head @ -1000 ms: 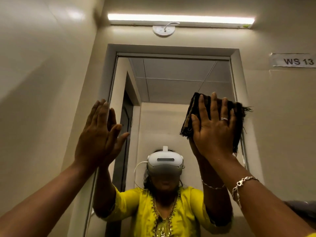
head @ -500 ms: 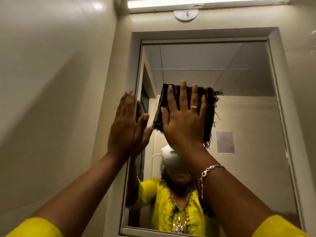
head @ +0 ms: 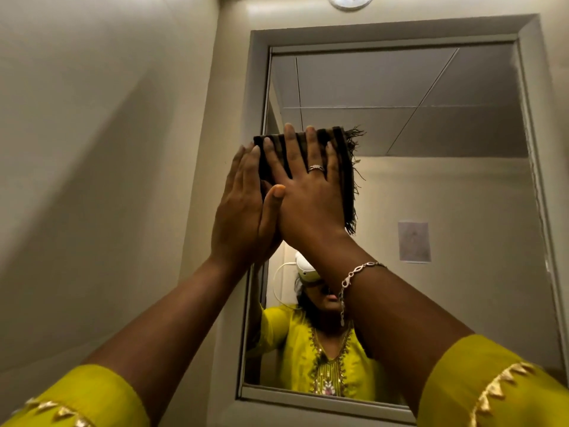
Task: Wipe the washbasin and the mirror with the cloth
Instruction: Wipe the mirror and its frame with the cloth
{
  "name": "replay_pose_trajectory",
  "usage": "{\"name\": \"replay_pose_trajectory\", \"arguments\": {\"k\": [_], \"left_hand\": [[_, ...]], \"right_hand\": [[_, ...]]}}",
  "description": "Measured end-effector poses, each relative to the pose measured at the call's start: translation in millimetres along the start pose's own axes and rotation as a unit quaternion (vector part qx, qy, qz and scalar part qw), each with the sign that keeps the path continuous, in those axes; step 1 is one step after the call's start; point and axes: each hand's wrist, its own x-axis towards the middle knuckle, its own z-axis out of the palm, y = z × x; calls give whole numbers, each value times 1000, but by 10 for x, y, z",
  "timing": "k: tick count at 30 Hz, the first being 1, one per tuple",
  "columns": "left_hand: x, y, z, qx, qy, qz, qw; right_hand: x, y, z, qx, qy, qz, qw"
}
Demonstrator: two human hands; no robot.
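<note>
A tall mirror point(head: 446, 186) in a grey frame hangs on the wall ahead. A dark folded cloth point(head: 345, 167) with a frayed fringe is pressed flat against the glass near the mirror's left edge. My right hand point(head: 311, 195) lies spread over the cloth, fingers up, a ring on one finger. My left hand point(head: 243, 217) rests flat on the left frame edge, its fingers apart and touching my right thumb. The washbasin is out of view.
A beige wall point(head: 107, 180) closes in on the left. A round fitting point(head: 351, 0) sits above the mirror. The glass reflects a person in a yellow top, a ceiling and a paper sheet point(head: 414, 241) on the far wall.
My right hand slid the cloth leftward across the glass until it met my left hand. The view tilted down, dropping the light strip out of sight.
</note>
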Motion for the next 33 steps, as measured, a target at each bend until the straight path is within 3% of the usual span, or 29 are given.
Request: {"name": "replay_pose_trajectory", "arguments": {"k": [12, 33], "left_hand": [[-4, 38, -8, 51, -13, 6, 999], [-146, 52, -11, 188, -45, 49, 980]], "right_hand": [[-232, 386, 36, 38, 89, -11, 995], [-833, 1959, -325, -41, 53, 81, 994]]}}
